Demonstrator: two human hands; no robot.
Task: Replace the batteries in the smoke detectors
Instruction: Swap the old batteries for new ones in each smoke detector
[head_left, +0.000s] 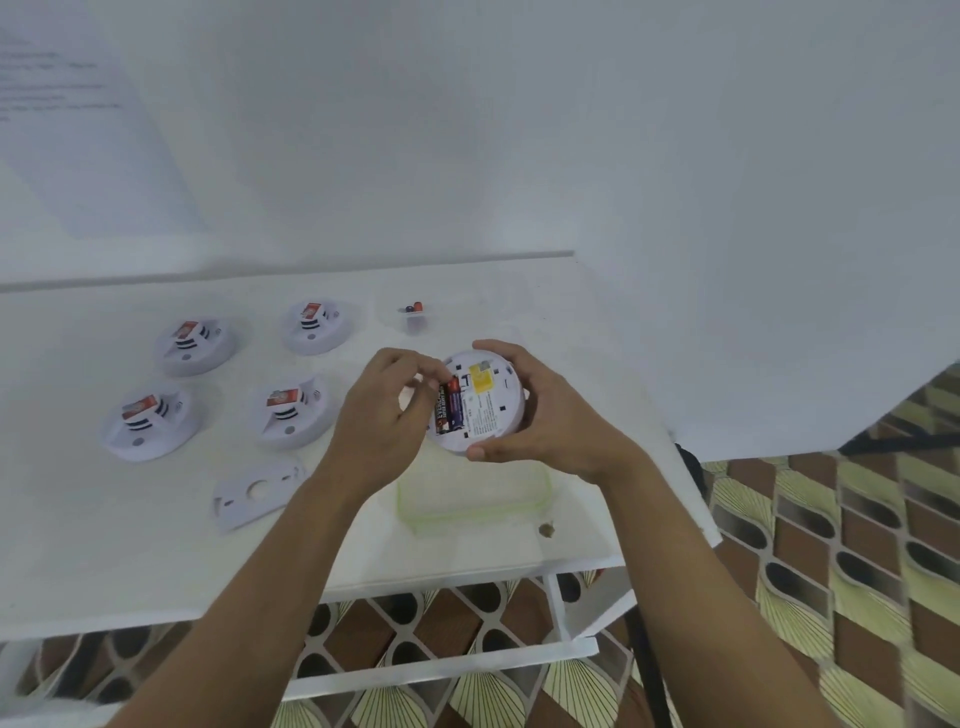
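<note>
Hands: smoke detector, table beneath it, gripped at its rim by right hand, battery in its compartment pinched by left hand; seating or extraction judged underway, careful fingertip leverage called for next.

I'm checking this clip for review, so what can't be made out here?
Head view only.
Upper ends of the batteries in the held detector: covered by the left hand; pinching or pressing, unclear.
Label print: too small.
Wall sheet text: blurred.
Small items at the back of the table: too small to identify.
Clear box: washed out, contents unclear.
</note>
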